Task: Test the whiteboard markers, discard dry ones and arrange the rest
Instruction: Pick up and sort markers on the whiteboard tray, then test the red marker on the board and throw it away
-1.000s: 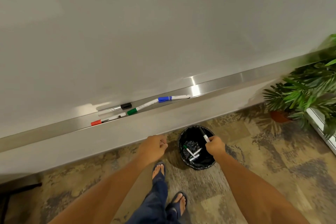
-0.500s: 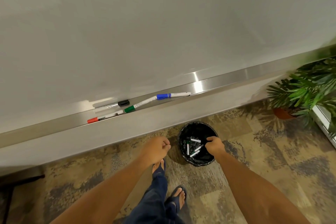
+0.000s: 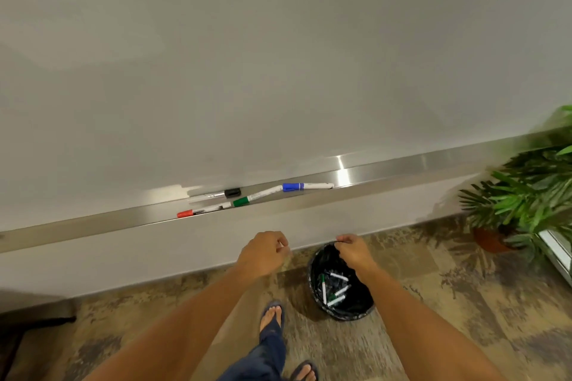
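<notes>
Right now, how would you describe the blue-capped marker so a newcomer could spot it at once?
Find the long metal tray running along the bottom of the whiteboard. Four markers lie on it in a loose cluster above the black bin on the floor. The blue-capped marker is the rightmost one, nearest the bright glare on the tray, and the only one with a blue cap.

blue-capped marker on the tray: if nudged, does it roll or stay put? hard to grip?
The blue-capped marker looks like a smooth round barrel lying flat along the metal tray, so a sideways nudge would probably roll it. The tray's front lip may stop it. It looks slim, rigid and likely light; a pinch across the barrel should hold, though the glossy plastic might slip.
</notes>
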{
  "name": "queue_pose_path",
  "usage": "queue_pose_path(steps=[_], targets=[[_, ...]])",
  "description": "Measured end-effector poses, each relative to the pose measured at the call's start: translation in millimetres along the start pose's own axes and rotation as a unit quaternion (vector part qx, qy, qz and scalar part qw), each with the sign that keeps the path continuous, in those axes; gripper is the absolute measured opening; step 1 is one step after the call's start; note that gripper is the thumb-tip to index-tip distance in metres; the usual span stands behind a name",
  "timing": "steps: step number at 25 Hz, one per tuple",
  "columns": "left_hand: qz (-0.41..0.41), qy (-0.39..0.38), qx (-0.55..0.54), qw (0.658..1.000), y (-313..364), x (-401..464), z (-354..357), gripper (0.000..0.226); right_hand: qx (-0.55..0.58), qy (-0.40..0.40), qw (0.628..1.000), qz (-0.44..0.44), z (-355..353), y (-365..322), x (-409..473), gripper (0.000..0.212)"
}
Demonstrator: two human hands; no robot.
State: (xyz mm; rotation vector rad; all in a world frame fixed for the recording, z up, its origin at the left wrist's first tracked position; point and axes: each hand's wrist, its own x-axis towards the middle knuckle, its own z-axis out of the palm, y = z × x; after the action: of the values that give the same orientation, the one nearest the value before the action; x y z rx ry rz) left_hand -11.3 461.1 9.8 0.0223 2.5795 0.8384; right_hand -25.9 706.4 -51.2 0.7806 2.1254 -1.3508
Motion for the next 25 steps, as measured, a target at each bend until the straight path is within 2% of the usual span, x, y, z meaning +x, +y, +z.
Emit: queue_pose_path(steps=[5,8,16,25], targets=[[-0.011,0.053,0.024,0.998,-12.3,-13.7,-33.5,0.018,0.026,-0.012,0.993,-0.117,21.4,-52.4,-29.5,0.026],[-0.021,0.080,0.034,0.996,-24.0,-26.3,-50.4,0.021,0.003,-0.037,0.985,-0.170,37.0,-77.3,-45.6,0.025],[-0.058,0.138,0.038,0.988,-71.1,-49.4,-90.8,0.022,-0.067,-0.090,0.961,-0.252,105.0,-119.4,-74.8,0.024],[-0.060,0.162,0.051,0.984,-124.2,-44.7,-137.5,0.020,-0.169,-0.063,0.918,-0.353,184.1,-168.4,-82.8,0.020]])
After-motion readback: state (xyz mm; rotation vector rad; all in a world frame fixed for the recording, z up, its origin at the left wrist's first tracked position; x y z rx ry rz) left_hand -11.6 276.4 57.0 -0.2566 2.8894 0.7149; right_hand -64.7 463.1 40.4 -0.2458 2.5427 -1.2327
